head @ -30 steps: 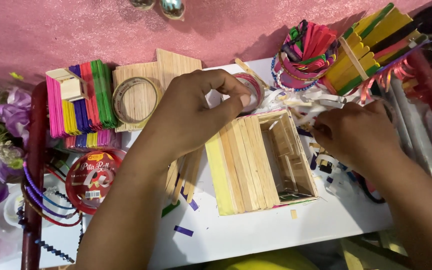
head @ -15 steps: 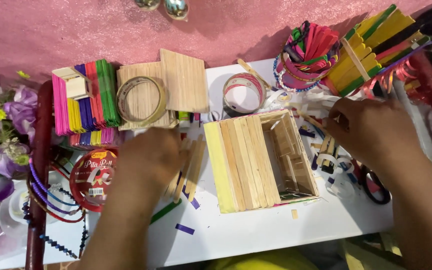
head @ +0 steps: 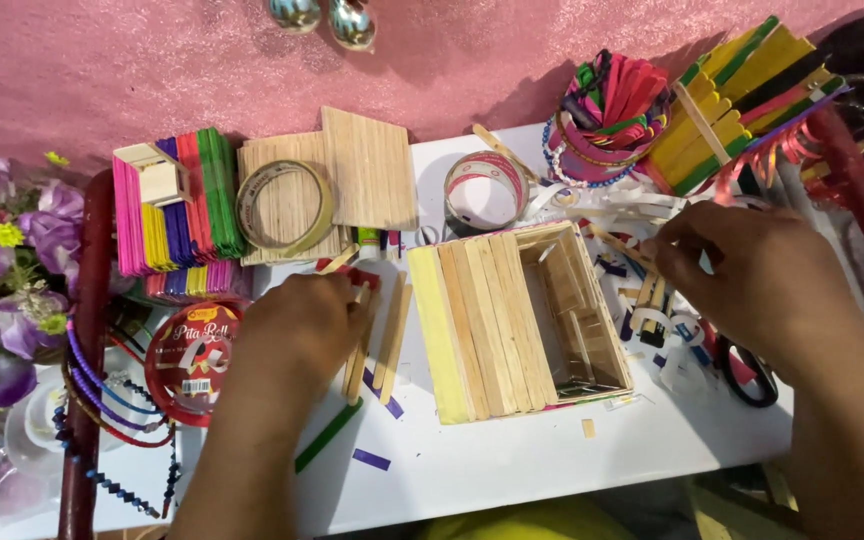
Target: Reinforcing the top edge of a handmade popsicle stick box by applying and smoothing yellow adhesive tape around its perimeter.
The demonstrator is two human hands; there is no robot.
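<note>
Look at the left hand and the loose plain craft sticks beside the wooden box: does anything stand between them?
Nothing visible does. The left hand already lies on the loose plain sticks, which rest on the white board just left of the stick box. Whether its fingers grip one is hidden under the hand.

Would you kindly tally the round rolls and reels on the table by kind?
Clear tape roll: 1
White-and-red tape roll: 1
Red reel: 1
Total: 3
</note>
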